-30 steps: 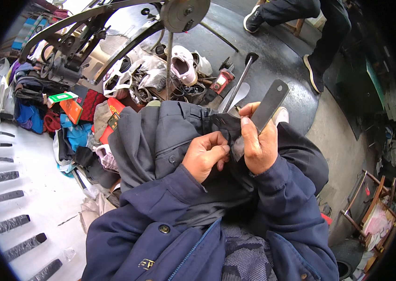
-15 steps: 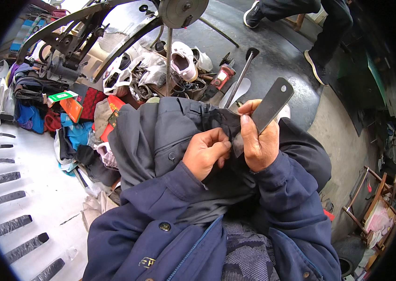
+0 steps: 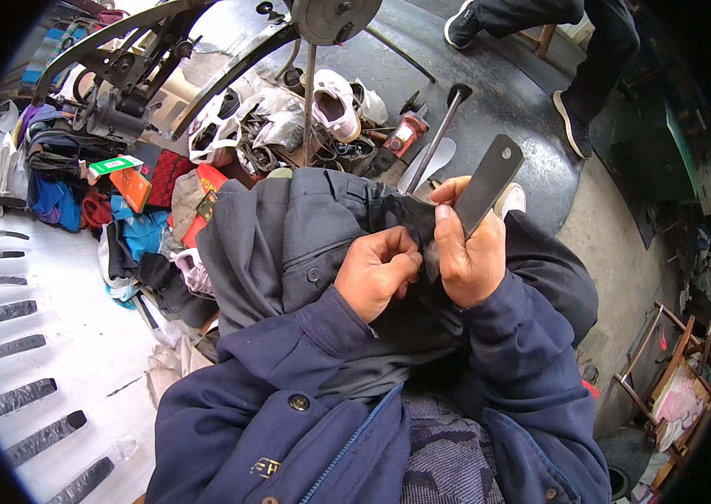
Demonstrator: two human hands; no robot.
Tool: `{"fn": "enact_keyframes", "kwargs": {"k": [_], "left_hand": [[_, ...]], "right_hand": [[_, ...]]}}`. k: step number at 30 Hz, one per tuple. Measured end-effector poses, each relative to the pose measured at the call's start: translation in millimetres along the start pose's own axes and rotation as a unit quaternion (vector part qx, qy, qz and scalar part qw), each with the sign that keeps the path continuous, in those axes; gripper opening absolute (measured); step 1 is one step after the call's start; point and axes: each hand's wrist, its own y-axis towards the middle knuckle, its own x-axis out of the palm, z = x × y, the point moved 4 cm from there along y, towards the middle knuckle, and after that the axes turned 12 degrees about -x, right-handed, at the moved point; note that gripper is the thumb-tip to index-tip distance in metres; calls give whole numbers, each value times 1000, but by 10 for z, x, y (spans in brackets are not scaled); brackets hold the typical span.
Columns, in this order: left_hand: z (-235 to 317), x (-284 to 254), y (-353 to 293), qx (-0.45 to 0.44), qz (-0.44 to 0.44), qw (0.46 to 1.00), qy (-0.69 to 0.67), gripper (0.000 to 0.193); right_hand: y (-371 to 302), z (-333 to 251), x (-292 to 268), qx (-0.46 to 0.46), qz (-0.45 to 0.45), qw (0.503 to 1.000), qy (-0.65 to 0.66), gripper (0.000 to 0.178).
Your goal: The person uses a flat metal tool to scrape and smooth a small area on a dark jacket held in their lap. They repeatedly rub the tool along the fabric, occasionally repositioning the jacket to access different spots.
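The left hand (image 3: 376, 273) pinches dark trousers (image 3: 313, 239); just beside it, the right hand (image 3: 471, 262) clamps a flat, black, holed tool (image 3: 491, 181). Both grips remain unchanged.

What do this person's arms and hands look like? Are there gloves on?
No gloves! The left hand and right hand are bare, and I see no rings. Both arms have long, wrinkly navy-blue sleeves. The left sleeve ends in a stitched cuff at the wrist.
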Motion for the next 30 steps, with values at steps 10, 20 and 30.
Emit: {"fn": "enact_keyframes", "kwargs": {"k": [10, 20, 30], "left_hand": [[9, -6, -13, 10, 11, 1000, 7, 14], [27, -31, -14, 17, -17, 1000, -17, 11], [18, -29, -7, 8, -27, 999, -31, 9]], "right_hand": [[15, 13, -7, 49, -30, 998, 33, 14], [-23, 26, -38, 74, 22, 996, 39, 14], [-72, 152, -27, 82, 69, 991, 78, 18]]}}
